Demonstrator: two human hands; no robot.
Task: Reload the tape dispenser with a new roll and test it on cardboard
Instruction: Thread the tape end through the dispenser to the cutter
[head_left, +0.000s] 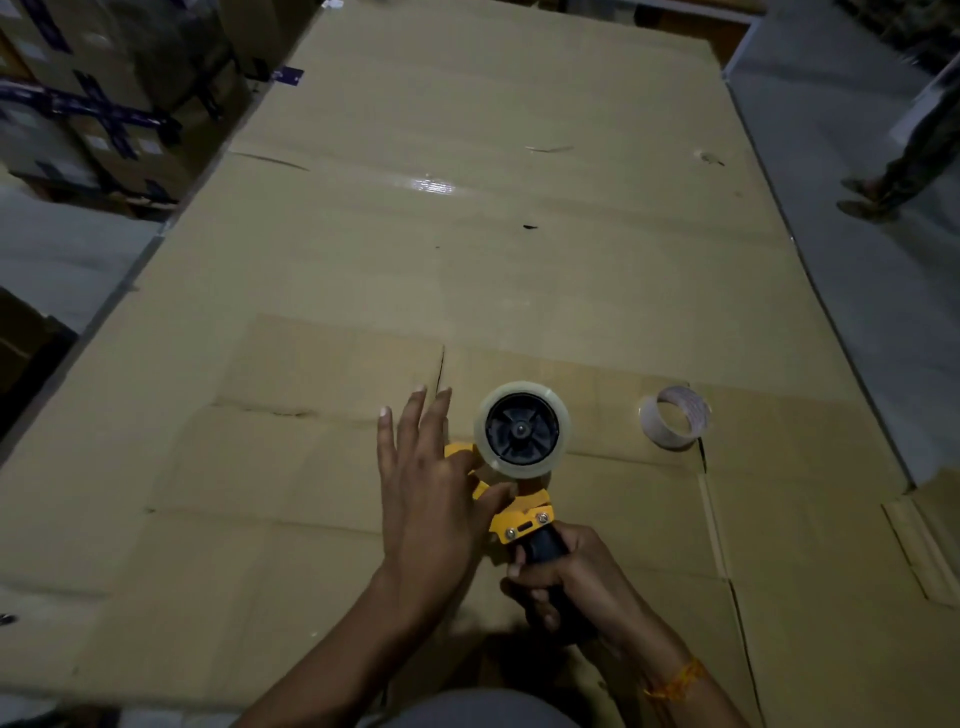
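Note:
A yellow tape dispenser (522, 512) with a black handle lies low over the cardboard (467, 260) in the lower middle. A clear tape roll (522, 428) sits on its black hub. My right hand (563, 584) grips the black handle. My left hand (431, 478) has straight, spread fingers beside the roll, and its thumb touches the yellow frame below the roll. An almost spent roll (674, 415), mostly a whitish core, stands on the cardboard to the right of the dispenser.
Flattened cardboard sheets cover the whole work surface, with a slit (440, 369) just beyond my left hand. Stacked boxes with dark blue tape (93, 104) stand at the far left. A person's legs and feet (883, 192) are on the grey floor at the far right.

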